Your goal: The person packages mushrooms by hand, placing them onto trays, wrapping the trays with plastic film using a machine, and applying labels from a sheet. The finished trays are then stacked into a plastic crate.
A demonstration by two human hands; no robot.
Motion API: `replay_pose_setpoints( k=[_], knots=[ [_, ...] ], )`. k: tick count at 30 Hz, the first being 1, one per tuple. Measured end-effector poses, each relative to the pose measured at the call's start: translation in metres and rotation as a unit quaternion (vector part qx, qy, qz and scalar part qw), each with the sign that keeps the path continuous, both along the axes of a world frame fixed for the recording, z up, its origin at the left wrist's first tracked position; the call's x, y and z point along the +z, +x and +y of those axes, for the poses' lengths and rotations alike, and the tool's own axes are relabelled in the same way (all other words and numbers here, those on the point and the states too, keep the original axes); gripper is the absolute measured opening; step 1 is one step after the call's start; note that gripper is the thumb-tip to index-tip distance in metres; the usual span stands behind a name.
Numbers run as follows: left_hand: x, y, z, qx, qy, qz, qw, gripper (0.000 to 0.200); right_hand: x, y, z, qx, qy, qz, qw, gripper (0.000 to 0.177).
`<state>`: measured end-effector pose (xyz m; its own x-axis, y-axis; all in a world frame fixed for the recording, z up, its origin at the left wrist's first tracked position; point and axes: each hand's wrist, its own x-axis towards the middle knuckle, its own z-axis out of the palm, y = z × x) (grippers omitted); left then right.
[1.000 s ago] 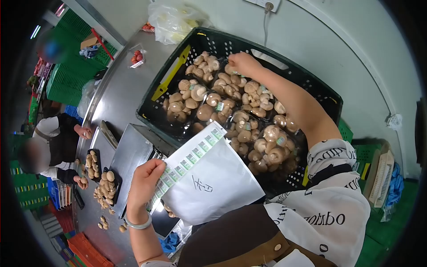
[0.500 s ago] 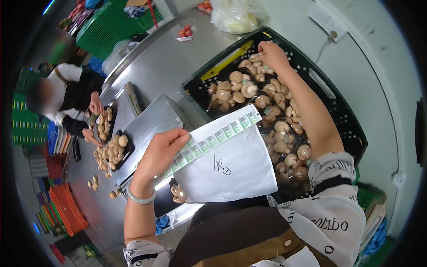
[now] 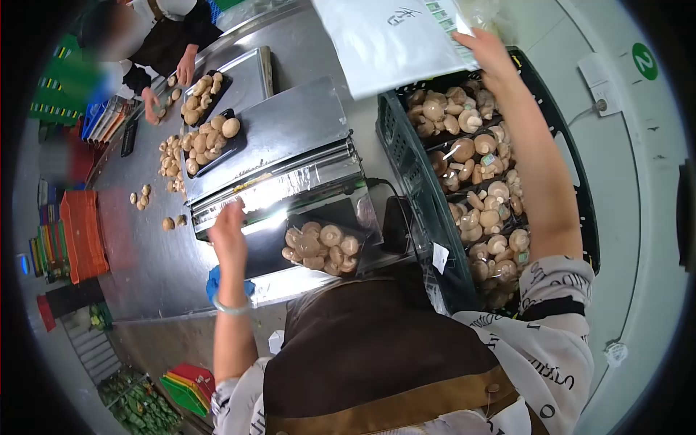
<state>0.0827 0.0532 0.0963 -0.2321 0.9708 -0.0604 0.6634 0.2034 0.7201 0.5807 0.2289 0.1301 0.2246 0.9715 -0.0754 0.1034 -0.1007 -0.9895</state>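
My right hand (image 3: 487, 56) grips the edge of a white sheet packet (image 3: 384, 51) with handwriting and a strip of small green-printed labels (image 3: 448, 25). It holds the packet above the far end of a dark green crate (image 3: 424, 196). Several film-wrapped trays of mushrooms (image 3: 475, 152) fill that crate. My left hand (image 3: 229, 230) is empty, its fingers stretched out by the left end of the film wrapping machine (image 3: 275, 185). On the machine's front, to the right of this hand, a black tray of mushrooms (image 3: 322, 248) lies before me.
Two more mushroom trays (image 3: 210, 141) and loose mushrooms (image 3: 170, 156) are on the steel table (image 3: 145, 261). A co-worker's hands (image 3: 186, 67) are among them at the far left. An orange crate (image 3: 83, 235) stands beyond the table's edge. A cable (image 3: 395, 192) runs beside the green crate.
The label packet has gone from my left hand to my right and moved up and away. My left hand has moved down to the left. The tray on the machine is uncovered from view.
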Motion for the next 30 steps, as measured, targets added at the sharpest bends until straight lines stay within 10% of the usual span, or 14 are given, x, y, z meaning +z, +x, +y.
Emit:
replay_pose_setpoints(
  k=[7,9,11,14,20,24,27,30],
  knots=[
    [-0.113,0.010,-0.057,-0.071,-0.183,-0.031,0.980,0.045,-0.037,-0.012,0.053,-0.058,-0.109,0.010,0.992,0.028],
    [-0.104,0.019,-0.053,-0.067,-0.160,-0.077,0.982,0.038,-0.025,-0.008,0.049,-0.060,-0.091,-0.208,0.972,0.034],
    [-0.127,0.006,-0.055,-0.085,-0.152,-0.175,0.969,0.031,-0.013,-0.026,0.004,-0.187,0.208,-0.435,0.856,0.037],
    [-0.116,0.009,-0.068,-0.081,-0.144,-0.310,0.936,0.022,0.035,-0.070,-0.094,0.007,0.124,-0.225,0.967,0.029],
    [-0.025,0.010,-0.045,0.027,-0.031,-0.542,0.839,0.036,0.057,-0.115,-0.230,0.175,0.084,-0.107,0.975,0.033],
    [0.057,0.104,-0.003,0.019,0.074,-0.577,0.813,0.048,0.033,-0.135,-0.251,0.309,0.080,0.087,0.944,0.096],
    [0.072,0.191,0.014,0.039,0.073,-0.589,0.804,0.053,0.035,-0.154,-0.234,0.136,0.164,0.210,0.954,0.088],
    [0.064,0.235,0.016,-0.108,-0.026,-0.589,0.800,0.052,0.050,-0.125,-0.204,-0.153,0.136,0.315,0.927,0.043]
  ],
)
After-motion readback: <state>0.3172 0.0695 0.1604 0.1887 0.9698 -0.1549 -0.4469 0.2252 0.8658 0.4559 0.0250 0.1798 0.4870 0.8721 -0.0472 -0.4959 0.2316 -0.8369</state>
